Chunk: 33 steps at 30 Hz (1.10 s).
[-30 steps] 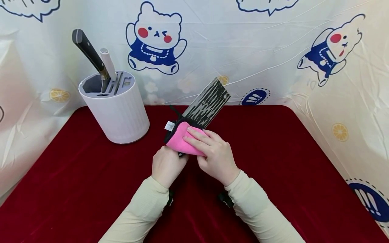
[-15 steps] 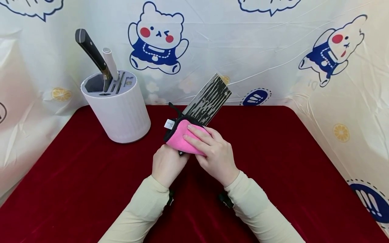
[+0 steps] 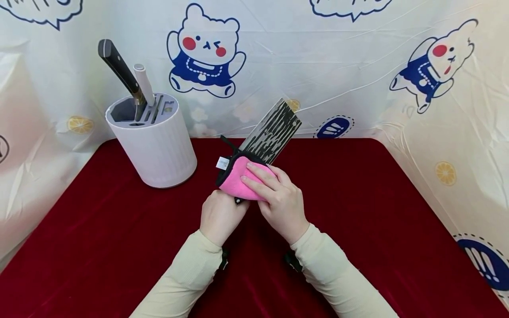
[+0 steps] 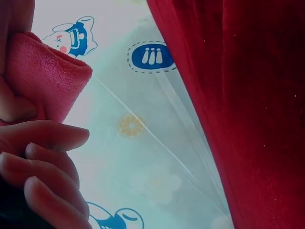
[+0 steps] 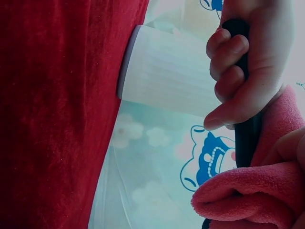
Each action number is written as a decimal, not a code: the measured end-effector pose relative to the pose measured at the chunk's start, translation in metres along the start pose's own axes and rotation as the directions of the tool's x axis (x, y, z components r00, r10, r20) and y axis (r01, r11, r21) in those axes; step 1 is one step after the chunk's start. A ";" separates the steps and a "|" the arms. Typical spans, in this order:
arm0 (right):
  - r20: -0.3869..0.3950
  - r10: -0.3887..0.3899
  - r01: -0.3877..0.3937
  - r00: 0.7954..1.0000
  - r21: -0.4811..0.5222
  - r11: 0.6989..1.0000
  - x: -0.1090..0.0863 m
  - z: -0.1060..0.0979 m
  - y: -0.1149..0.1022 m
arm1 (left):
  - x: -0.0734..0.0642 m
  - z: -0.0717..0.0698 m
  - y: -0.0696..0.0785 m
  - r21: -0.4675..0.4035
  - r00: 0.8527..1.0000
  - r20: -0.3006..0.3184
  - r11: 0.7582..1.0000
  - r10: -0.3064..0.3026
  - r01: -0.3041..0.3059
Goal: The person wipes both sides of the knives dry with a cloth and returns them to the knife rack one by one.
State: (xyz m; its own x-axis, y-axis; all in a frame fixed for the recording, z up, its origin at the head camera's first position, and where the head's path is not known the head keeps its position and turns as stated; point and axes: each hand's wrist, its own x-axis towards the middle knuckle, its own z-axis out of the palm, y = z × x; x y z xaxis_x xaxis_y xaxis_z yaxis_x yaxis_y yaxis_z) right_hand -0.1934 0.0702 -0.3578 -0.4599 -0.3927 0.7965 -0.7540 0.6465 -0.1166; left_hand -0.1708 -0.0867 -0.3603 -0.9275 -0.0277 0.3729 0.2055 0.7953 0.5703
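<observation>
Red tablecloth [image 3: 119, 247] below — left grip [image 3: 222, 217] holds cleaver [image 3: 272, 133], right grip [image 3: 284, 206] pink cloth [image 3: 235, 182].

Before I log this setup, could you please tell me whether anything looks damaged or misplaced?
Nothing clearly stands out: the knife block stands upright on the red-covered table, and the streaked blade looks patterned rather than damaged.

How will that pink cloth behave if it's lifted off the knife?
The pink cloth will probably flop, since it bends into soft folds in the right wrist view. Its fuzzy surface suggests little slipping under the right hand. Being fabric, it's likely light.
</observation>
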 end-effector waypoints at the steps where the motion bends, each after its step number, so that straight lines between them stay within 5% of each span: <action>1: -0.003 0.004 -0.004 1.000 -0.002 1.000 0.000 0.000 0.000 | 0.000 0.000 0.000 -0.001 1.000 0.001 1.000 0.001 -0.001; 22: -0.046 0.039 -0.039 0.998 -0.003 0.999 -0.002 0.003 0.000 | 0.000 0.001 0.003 -0.010 0.997 -0.018 0.997 0.076 -0.077; 33: -0.065 0.060 -0.059 0.996 0.008 0.998 -0.001 0.004 0.000 | 0.000 -0.001 0.005 -0.015 0.998 0.016 0.998 0.059 -0.058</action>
State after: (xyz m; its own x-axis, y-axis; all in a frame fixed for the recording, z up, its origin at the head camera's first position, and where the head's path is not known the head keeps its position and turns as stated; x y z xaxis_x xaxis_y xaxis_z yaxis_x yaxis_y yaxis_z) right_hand -0.1945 0.0683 -0.3608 -0.4724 -0.3099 0.8251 -0.7289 0.6637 -0.1681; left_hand -0.1689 -0.0833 -0.3565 -0.9185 0.0284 0.3943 0.2641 0.7864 0.5585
